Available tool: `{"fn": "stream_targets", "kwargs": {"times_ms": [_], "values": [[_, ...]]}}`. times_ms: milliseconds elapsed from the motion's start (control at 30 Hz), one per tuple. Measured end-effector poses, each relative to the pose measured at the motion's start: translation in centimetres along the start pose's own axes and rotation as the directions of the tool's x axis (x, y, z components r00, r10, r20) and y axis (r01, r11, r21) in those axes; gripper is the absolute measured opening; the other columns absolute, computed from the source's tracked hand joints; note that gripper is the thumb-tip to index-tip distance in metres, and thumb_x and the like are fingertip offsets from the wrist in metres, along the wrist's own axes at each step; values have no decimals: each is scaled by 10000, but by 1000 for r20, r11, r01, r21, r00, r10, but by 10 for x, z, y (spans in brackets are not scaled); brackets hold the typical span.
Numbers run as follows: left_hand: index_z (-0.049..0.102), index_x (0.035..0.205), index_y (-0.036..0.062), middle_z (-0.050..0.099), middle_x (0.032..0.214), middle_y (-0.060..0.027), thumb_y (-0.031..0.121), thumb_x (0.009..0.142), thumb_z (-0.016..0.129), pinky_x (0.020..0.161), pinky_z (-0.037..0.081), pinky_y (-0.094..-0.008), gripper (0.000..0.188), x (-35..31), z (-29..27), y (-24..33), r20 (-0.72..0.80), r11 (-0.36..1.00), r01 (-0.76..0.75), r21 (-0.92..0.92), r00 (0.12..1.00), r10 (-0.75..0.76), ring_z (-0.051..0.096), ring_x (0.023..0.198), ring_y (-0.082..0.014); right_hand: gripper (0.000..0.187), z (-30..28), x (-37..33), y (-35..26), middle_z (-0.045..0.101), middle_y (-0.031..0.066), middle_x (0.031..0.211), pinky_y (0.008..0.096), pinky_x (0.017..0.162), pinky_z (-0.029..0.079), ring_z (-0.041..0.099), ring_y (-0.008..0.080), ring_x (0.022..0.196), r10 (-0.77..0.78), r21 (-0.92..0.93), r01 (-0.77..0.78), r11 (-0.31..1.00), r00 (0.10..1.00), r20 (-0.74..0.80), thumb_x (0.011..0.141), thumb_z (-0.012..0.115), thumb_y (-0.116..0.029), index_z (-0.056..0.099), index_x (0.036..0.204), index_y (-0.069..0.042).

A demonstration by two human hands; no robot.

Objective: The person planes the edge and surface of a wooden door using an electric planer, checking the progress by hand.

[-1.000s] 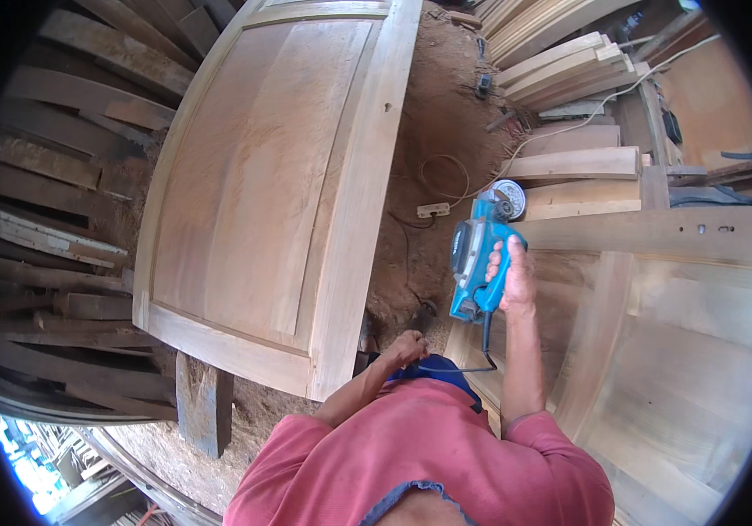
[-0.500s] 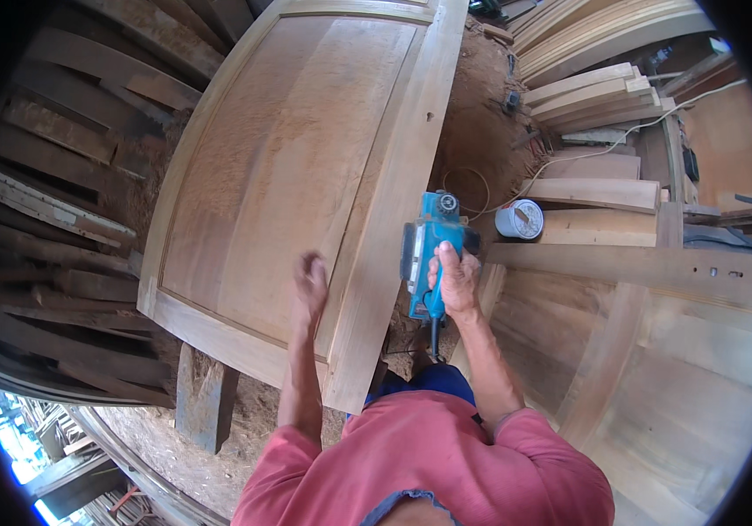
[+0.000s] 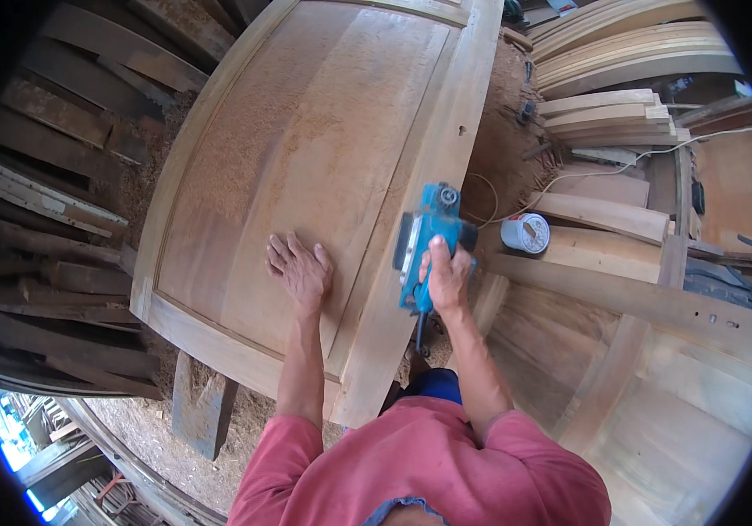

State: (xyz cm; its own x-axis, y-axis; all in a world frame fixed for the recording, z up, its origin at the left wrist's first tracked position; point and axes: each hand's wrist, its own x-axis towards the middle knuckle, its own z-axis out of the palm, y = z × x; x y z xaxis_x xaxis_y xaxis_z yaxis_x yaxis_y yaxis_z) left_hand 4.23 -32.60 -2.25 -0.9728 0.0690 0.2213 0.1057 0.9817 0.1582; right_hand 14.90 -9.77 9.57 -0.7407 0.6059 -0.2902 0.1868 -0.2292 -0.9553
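Observation:
A large framed wooden door (image 3: 350,105) lies flat before me, sawdust scattered over its inner panel. On the lower part of that panel rests my left hand (image 3: 303,270), palm down with the fingers spread. My right hand (image 3: 448,273) is wrapped round the handle of a teal electric planer (image 3: 429,237). The planer is at the door's right frame edge, its left side overlapping the frame; whether its base touches the wood I cannot tell. Its dark cord comes out at the end nearest me.
Dark boards (image 3: 60,193) are stacked along the left. A white tub (image 3: 525,233) stands right of the planer, near a pale cord (image 3: 608,167). Cut timber pieces (image 3: 639,53) fill the far right. Another panelled door (image 3: 604,351) lies at lower right. A wooden support (image 3: 204,403) shows under the near edge.
My left hand, blurred before, has come down and spread on the panel. The planer in my right hand has shifted slightly left relative to the door frame and tilted a little.

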Motion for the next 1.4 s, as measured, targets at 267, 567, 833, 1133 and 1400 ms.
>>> {"fn": "stream_targets", "kwargs": {"times_ms": [267, 567, 833, 1133, 1400], "values": [[433, 1471, 10, 343, 1562, -332, 396, 911, 605, 1172, 210, -643, 702, 3, -7, 3, 34, 999, 38, -2, 999, -38, 305, 1454, -496, 447, 11, 144, -25, 558, 37, 594, 308, 436, 432, 538, 137, 469, -72, 3, 72, 997, 997, -38, 1031, 569, -382, 550, 713, -69], [387, 1491, 8, 282, 1611, -320, 399, 919, 589, 1197, 157, -640, 722, 4, -9, 9, 111, 992, 110, -56, 988, -103, 247, 1495, -498, 445, -5, 314, -67, 563, 12, 658, 314, 461, 483, 552, 128, 509, 12, -50, -16, 999, 996, -87, 970, 644, -502, 572, 795, -99], [399, 1473, 2, 303, 1606, -307, 393, 915, 605, 1206, 144, -624, 712, 4, -6, 7, 91, 990, 124, -73, 989, -118, 245, 1498, -486, 417, -21, 212, -39, 548, 39, 598, 329, 419, 439, 532, 157, 459, -12, 53, 14, 999, 999, -29, 1022, 579, -386, 566, 754, -67], [391, 1494, 29, 277, 1634, -274, 382, 929, 612, 1217, 144, -607, 702, 5, -7, 2, 92, 988, 129, -86, 988, -121, 242, 1510, -452, 363, -28, 25, -11, 552, 14, 657, 290, 459, 446, 536, 105, 507, 48, 52, -50, 997, 998, 40, 1041, 551, -364, 565, 876, -41], [400, 1491, 46, 285, 1628, -272, 354, 922, 622, 1202, 179, -608, 683, 5, -4, 1, 104, 991, 118, -64, 988, -111, 249, 1500, -455, 391, -31, 136, -31, 551, 28, 635, 306, 458, 452, 545, 137, 493, 16, -16, -16, 1000, 999, -46, 1027, 550, -366, 555, 803, -46]]}}
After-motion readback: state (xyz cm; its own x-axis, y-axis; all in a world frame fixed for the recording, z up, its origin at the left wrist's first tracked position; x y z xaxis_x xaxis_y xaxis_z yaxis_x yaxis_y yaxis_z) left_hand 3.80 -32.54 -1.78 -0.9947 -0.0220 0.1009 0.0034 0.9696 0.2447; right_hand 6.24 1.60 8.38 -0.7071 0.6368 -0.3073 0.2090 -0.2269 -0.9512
